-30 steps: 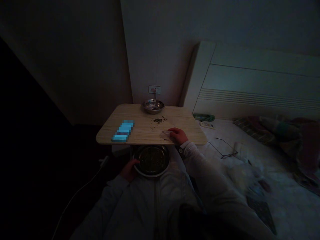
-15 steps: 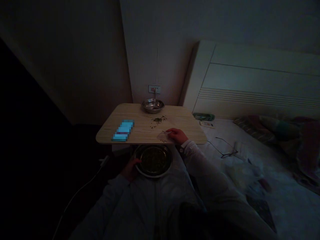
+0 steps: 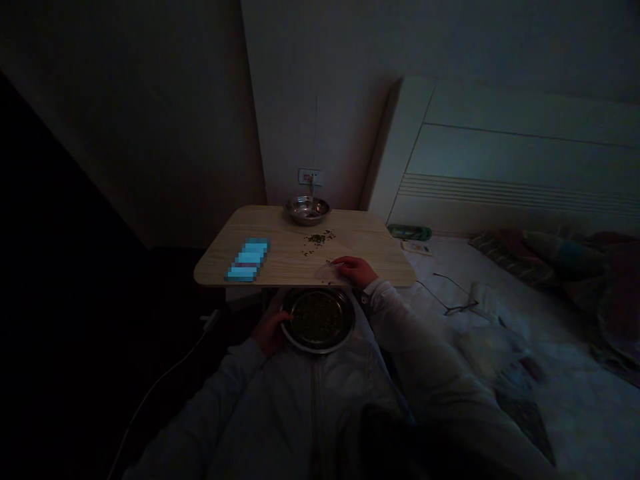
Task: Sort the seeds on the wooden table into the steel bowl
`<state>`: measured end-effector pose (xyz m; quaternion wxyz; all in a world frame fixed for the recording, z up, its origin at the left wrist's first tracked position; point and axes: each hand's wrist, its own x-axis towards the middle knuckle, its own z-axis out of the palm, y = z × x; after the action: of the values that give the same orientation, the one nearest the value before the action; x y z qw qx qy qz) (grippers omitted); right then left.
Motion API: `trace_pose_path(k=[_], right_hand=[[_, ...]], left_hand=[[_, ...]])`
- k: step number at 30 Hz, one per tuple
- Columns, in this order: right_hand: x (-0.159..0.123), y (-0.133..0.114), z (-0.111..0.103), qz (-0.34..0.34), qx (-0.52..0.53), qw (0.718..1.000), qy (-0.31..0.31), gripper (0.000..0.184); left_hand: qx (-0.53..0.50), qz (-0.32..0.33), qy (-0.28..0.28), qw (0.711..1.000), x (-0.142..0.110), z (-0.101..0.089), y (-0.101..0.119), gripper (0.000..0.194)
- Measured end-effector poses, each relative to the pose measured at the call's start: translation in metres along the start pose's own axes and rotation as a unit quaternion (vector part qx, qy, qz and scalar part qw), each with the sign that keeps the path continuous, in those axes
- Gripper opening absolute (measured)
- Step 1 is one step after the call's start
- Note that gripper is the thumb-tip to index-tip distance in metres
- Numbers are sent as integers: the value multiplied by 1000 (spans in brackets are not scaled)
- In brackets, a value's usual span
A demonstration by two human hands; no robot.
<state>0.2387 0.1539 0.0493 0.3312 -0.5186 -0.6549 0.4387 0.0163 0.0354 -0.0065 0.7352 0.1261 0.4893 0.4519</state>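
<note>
The room is very dark. My left hand (image 3: 271, 331) grips the left rim of a round metal plate (image 3: 318, 321) of dark bits, held at my lap just below the near edge of a small wooden table (image 3: 280, 257). My right hand (image 3: 356, 270) rests on the table's near right part, fingers closed on a small pale card or sheet (image 3: 328, 272) that lies flat there. A little heap of dark bits (image 3: 317, 239) is scattered on the tabletop beyond it.
A small steel bowl (image 3: 307, 209) stands at the table's far edge under a wall socket (image 3: 309, 177). A lit phone (image 3: 247, 260) lies on the table's left. To the right is a bed with glasses (image 3: 453, 300), a remote (image 3: 416, 248), bedding and a white headboard (image 3: 510, 167).
The plate and my left hand have shifted a little right, under the table's near edge. My right hand has slid the pale sheet slightly towards that edge.
</note>
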Motion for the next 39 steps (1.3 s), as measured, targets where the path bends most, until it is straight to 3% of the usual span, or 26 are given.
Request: trace_pose_path(k=[9,15,19,22,25,39], right_hand=[[0,1,-2,-11,21,1000,-14,30],[4,9,-1,-15,57,998,-20,32],[11,17,-5,-27,95,993,60,34],[16,19,-9,-39,74,983,163,39],[17,16,-11,-33,50,974,219,42],[15,16,-4,-24,-38,969,245,25]], left_hand=[[-3,19,-23,1000,16,-5,-3,28],[6,10,-14,1000,13,-5,-1,24],[-4,15,11,1000,10,-6,0,21],[-8,17,28,999,11,-9,0,21],[-16,17,27,999,12,-11,0,23],[-5,32,40,999,8,-8,2,19]])
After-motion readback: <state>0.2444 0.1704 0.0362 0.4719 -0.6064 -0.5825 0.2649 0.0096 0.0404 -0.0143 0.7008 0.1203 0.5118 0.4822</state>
